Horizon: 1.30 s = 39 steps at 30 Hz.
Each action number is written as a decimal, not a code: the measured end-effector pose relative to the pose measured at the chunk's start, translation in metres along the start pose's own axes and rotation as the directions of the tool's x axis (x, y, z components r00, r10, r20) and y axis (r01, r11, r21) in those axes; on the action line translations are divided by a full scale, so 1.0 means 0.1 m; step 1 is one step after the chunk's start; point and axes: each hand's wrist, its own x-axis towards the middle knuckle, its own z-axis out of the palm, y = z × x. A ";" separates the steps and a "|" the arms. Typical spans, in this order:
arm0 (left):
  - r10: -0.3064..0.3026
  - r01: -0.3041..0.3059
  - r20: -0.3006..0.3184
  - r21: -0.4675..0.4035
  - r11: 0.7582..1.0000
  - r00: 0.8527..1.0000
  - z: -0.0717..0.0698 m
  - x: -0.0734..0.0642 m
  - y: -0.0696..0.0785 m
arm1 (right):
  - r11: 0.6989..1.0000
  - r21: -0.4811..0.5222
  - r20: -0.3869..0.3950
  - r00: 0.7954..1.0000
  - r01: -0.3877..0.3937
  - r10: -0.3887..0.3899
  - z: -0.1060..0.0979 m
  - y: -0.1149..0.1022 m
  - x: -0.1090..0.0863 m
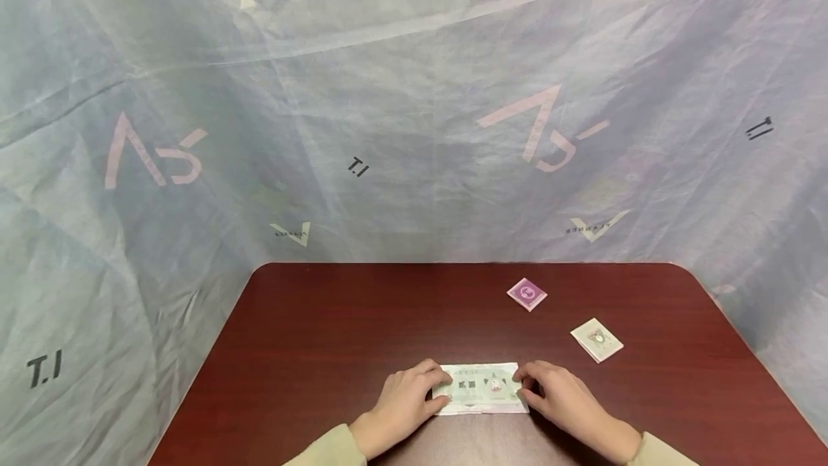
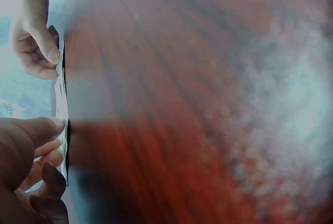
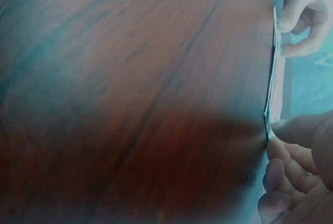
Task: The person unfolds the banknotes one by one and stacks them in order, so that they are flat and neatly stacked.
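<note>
A flat, pale green printed paper packet (image 1: 480, 388) lies lengthwise across the near part of the table, with two small dark squares and a cartoon face on top. Its thin near edge shows layers in the left wrist view. My left hand (image 1: 407, 394) pinches the left end, thumb at the near corner and fingers farther up. At the right end, my right hand (image 1: 564, 398) grips in the same way with curled fingers. The right wrist view shows that hand's thumb (image 3: 296, 130) against the packet's edge. Parts of both ends are hidden under the fingers.
Beyond my right hand, a cream square packet (image 1: 597, 340) with a cartoon animal lies on the dark red table (image 1: 336, 322). Farther back is a smaller purple square packet (image 1: 527, 294). A grey printed cloth (image 1: 414, 128) hangs behind and around the table.
</note>
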 end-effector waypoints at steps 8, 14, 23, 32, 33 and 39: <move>-0.002 0.002 0.020 -0.008 1.000 1.000 -0.01 0.02 0.03 | 0.998 0.033 -0.067 0.996 0.056 -0.054 -0.10 0.13 0.04; 0.010 -0.010 0.022 0.004 1.000 1.000 0.00 0.04 0.03 | 1.000 -0.024 -0.135 0.991 -0.001 -0.002 -0.28 0.38 0.12; 0.010 -0.010 0.021 0.005 1.000 1.000 0.00 0.04 0.02 | 0.967 -0.094 -0.121 0.967 -0.236 0.224 -0.59 0.79 0.16; 0.014 -0.014 0.020 -0.001 1.000 1.000 -0.01 0.03 -0.01 | 0.913 -0.145 -0.139 0.922 -0.381 0.362 -0.71 1.08 -0.03; 0.014 -0.014 0.021 -0.003 1.000 1.000 -0.01 0.03 -0.01 | 0.906 -0.153 -0.151 0.916 -0.394 0.373 -0.72 1.10 -0.06; 0.009 -0.009 0.029 -0.012 1.000 1.000 -0.01 0.02 -0.03 | 0.869 -0.187 -0.149 0.888 -0.458 0.436 -0.75 1.16 -0.14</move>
